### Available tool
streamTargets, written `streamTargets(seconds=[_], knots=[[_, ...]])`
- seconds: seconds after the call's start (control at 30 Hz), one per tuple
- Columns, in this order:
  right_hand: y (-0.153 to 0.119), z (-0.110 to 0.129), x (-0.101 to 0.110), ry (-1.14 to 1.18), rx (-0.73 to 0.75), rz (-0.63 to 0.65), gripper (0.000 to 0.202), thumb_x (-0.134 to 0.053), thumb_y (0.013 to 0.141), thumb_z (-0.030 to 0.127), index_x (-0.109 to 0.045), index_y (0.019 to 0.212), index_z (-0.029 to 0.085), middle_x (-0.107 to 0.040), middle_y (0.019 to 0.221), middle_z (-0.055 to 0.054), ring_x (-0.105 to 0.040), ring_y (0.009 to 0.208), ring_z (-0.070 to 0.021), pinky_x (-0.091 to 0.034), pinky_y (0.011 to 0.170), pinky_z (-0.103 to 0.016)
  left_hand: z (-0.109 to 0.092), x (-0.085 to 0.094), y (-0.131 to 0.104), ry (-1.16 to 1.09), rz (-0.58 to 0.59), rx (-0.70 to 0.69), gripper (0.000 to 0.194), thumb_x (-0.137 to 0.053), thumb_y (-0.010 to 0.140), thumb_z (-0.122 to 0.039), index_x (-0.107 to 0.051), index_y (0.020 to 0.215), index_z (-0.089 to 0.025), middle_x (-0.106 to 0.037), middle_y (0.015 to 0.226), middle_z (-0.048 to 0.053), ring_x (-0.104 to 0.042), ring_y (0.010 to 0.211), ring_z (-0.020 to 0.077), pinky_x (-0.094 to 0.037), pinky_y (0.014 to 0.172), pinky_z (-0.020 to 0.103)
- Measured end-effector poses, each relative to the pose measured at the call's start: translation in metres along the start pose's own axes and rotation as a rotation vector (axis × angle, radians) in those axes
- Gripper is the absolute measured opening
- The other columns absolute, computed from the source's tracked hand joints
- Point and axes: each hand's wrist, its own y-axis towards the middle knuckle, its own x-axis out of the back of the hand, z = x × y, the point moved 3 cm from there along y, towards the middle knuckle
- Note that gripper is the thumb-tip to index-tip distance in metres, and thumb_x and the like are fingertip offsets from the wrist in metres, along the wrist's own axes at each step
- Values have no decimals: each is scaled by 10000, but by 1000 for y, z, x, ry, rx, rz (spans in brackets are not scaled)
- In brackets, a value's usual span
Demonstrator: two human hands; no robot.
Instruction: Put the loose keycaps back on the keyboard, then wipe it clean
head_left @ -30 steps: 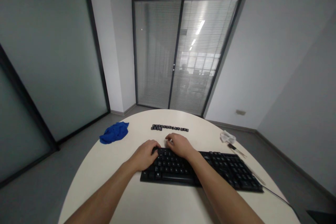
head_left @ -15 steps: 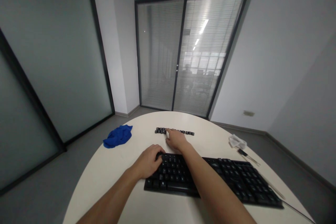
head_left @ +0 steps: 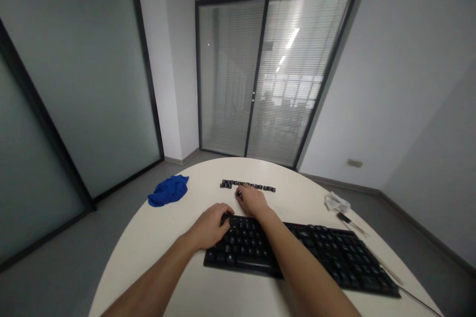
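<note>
A black keyboard point(head_left: 256, 261) lies at an angle across the near part of the table. My left hand point(head_left: 212, 224) is closed on its far left corner, thumb on top and fingers over the edge. Just beyond the keyboard, my right hand point(head_left: 253, 200) pinches a small dark keycap point(head_left: 238, 193) between thumb and fingers. Past that hand, loose black keycaps point(head_left: 225, 184) sit in a long row, with a short second row at its left end. My right forearm hides part of the keyboard's middle.
A crumpled blue cloth point(head_left: 169, 190) lies on the left of the round white table point(head_left: 148, 252). At the right edge are a white tissue-like wad point(head_left: 337, 202) and a dark-bristled brush point(head_left: 344, 217). The keyboard's cable point(head_left: 420, 302) runs off to the lower right.
My right hand has drawn back slightly from the rows with a keycap in its pinch; the short row's right end now shows one fewer. My left hand stays on the keyboard corner.
</note>
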Motion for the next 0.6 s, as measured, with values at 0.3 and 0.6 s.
streamTargets(seconds=[0.3,0.6], knots=[[-65,7,17,313,94,-55,211,-622,912,304,-694,1099,239,-742,1047,-25,-672,1002,-183,-469,881,-268,-8,6,-1,-93,-87,-71,382,-593,813,-140,-605,1184,-233,-674,1161,62,-624,1046,215,-483,961,357],[-105,10,13,651,94,-129,126,-670,864,208,-660,989,222,-751,979,-18,-700,954,-190,-499,876,-297,-24,8,-2,-133,73,-162,135,-619,898,-282,-733,951,-231,-737,1020,33,-651,992,198,-478,947,330]])
